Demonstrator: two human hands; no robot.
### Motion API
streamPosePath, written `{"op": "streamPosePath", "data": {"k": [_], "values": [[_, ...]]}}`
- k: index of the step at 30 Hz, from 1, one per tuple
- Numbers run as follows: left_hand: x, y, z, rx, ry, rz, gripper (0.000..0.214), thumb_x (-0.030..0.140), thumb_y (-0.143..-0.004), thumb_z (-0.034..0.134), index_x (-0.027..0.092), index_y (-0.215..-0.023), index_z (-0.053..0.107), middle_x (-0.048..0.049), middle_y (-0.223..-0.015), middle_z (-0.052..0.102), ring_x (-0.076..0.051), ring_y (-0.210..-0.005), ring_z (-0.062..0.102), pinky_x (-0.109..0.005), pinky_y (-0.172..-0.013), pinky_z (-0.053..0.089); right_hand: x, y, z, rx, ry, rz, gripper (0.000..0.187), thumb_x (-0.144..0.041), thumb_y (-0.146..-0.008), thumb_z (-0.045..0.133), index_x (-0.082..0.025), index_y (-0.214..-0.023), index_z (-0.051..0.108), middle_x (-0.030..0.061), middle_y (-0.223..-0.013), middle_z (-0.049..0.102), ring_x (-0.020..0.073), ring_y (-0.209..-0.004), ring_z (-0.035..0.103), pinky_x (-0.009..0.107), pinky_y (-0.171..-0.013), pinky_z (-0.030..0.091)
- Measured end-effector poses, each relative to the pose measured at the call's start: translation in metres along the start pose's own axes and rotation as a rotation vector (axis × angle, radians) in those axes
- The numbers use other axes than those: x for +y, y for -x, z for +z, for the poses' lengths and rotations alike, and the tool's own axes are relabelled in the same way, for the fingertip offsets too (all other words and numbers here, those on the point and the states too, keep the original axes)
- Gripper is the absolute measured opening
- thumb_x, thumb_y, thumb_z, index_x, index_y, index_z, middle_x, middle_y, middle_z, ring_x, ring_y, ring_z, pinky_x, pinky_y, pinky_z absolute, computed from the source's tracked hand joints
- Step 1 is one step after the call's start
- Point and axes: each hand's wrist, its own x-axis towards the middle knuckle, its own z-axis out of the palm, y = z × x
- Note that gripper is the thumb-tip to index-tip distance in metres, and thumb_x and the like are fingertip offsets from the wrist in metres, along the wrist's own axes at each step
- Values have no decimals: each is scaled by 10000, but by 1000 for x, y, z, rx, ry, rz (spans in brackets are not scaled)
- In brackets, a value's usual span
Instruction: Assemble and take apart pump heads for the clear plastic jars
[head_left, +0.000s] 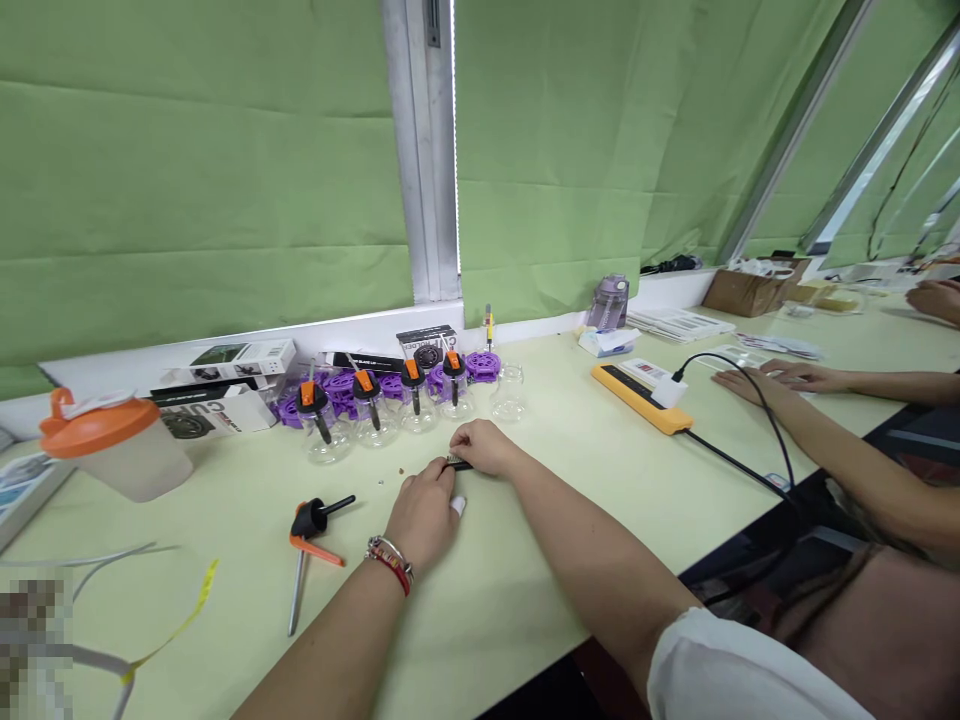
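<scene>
My left hand (424, 510), with bracelets at its wrist, rests on the table with its fingers closed round a small black part (460, 466). Fingers of my right hand (484, 447) pinch the same part from the other side, beside what looks like a small metal spring (452, 459). Something white (458, 506) shows at my left thumb. To the left lies a black stopper (309, 519) with an orange lever (319, 549) and a metal tube (297, 590). Just beyond my hands stand several small glass jars (376, 425) with black and orange tops, and one topless glass jar (508, 393).
Purple plastic pieces (482, 366) and boxes (219, 412) line the back wall. An orange-lidded shaker cup (135, 455) stands at left. A yellow power strip (637, 398) with a black cable lies right, near another person's arms (810, 430).
</scene>
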Motion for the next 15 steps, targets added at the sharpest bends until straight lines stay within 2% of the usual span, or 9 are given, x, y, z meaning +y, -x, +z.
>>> {"op": "streamPosePath", "data": {"k": [7,10,13,15], "values": [[-2,1,-2,0,-4,-22,357,263,-839,439,172,-1164,556,-119,-1260,503,-251,-1020,561,-389,-916,404,3,-1,2,10,-22,-6,133,-219,-755,598,-173,-797,715,26,-782,693,120,-679,581,213,-613,411],[-1,1,-2,4,8,-34,379,249,-828,452,167,-1186,543,-124,-1281,490,-256,-1054,547,-383,-937,401,4,-2,2,4,-31,3,140,-219,-760,588,-175,-795,716,28,-788,695,125,-699,586,214,-625,413],[-3,3,-14,55,7,-42,396,251,-823,469,156,-1201,538,-145,-1322,463,-273,-1150,495,-382,-970,387,5,-2,2,25,-43,2,164,-249,-779,574,-168,-794,716,37,-789,694,133,-712,587,221,-638,413],[-10,5,-30,131,-19,-51,383,277,-833,464,151,-1183,555,-148,-1297,486,-278,-1152,491,-380,-970,389,6,-2,2,64,-58,6,195,-283,-797,556,-165,-787,711,41,-780,689,135,-703,581,225,-631,408]]}}
